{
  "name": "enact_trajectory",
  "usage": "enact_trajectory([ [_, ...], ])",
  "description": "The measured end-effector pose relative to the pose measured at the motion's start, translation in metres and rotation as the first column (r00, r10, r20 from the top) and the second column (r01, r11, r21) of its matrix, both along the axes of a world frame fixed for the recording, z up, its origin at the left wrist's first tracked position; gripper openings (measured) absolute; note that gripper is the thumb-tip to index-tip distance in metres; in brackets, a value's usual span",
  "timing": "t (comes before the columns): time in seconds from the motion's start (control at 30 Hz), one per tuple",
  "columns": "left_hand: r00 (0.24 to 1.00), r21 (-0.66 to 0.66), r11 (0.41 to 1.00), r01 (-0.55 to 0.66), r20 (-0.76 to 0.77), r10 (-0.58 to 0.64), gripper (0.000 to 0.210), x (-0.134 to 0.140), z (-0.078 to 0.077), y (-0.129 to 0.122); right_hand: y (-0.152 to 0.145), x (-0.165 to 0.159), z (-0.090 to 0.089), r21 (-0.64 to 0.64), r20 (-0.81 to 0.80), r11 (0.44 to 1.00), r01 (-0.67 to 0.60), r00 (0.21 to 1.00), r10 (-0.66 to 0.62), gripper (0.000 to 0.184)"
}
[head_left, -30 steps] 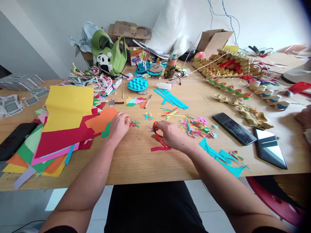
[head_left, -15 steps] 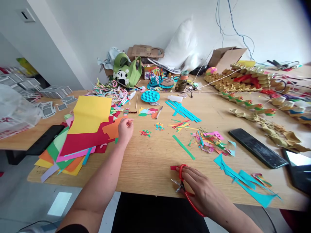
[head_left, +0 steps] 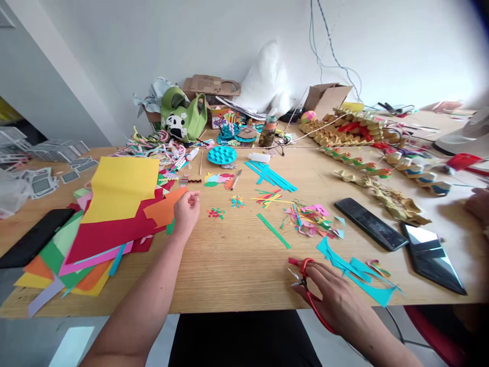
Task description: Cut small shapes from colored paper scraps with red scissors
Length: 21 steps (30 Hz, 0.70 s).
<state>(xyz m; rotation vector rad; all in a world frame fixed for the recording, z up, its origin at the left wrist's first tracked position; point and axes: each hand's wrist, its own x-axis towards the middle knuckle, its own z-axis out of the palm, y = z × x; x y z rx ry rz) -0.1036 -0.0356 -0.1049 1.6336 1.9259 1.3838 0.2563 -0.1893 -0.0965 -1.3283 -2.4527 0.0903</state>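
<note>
My left hand (head_left: 186, 211) hovers by the right end of an orange paper sheet (head_left: 162, 209), fingers curled together; whatever may be between them is too small to make out. In my right hand (head_left: 328, 290) are red-handled scissors (head_left: 310, 295), their blades partly apart and pointing left, low over the table's near side. A small red paper strip (head_left: 293, 261) shows just beside the scissor handle at my fingertips. Small cut red and green bits (head_left: 216, 213) and a blue, yellow and orange pile of bits (head_left: 237, 202) lie between my hands, farther back.
Coloured paper sheets (head_left: 110, 234) are stacked at left. A green strip (head_left: 273, 230), paper scraps (head_left: 311, 219) and blue offcuts (head_left: 355, 270) lie toward the right, near a phone (head_left: 370, 223) and a dark tablet (head_left: 433, 257). Another person's hand (head_left: 478, 208) rests at the right edge.
The view has turned right, bringing another person's hand in. My right hand has moved right across the table with the scissors and red strip. My left hand stays nearly in place.
</note>
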Motion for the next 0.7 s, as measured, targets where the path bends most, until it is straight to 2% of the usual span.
enact_trajectory([
  [0.17, 1.000, 0.057, 0.998, 0.023, 0.002, -0.023, 0.019, 0.003, -0.002, -0.001, 0.016, -0.006, 0.010, 0.057, -0.039, 0.997, 0.052, 0.998, -0.050, 0.011],
  [0.27, 0.999, 0.071, 0.997, 0.030, 0.012, -0.031, 0.019, 0.003, -0.004, 0.000, 0.040, -0.022, 0.014, 0.047, -0.059, 0.999, -0.022, 0.998, 0.025, 0.007],
  [0.4, 0.999, 0.080, 0.996, 0.029, 0.037, -0.032, 0.020, 0.001, -0.005, 0.002, 0.073, -0.044, 0.016, 0.017, 0.037, 0.993, -0.113, 0.993, 0.112, 0.009],
  [0.47, 0.999, 0.086, 0.996, 0.021, 0.042, -0.025, 0.020, 0.001, -0.004, 0.002, 0.084, -0.051, 0.015, 0.024, 0.084, 0.994, -0.103, 0.991, 0.101, 0.009],
  [0.6, 0.999, 0.072, 0.997, 0.025, 0.035, -0.027, 0.022, 0.003, -0.002, -0.001, 0.089, -0.055, 0.010, 0.022, 0.197, 0.998, -0.052, 0.979, 0.046, 0.009],
  [0.7, 0.998, 0.018, 0.998, 0.052, -0.029, -0.052, 0.029, 0.006, -0.002, -0.002, 0.086, -0.052, 0.008, 0.017, 0.275, 0.999, -0.036, 0.961, 0.030, 0.009],
])
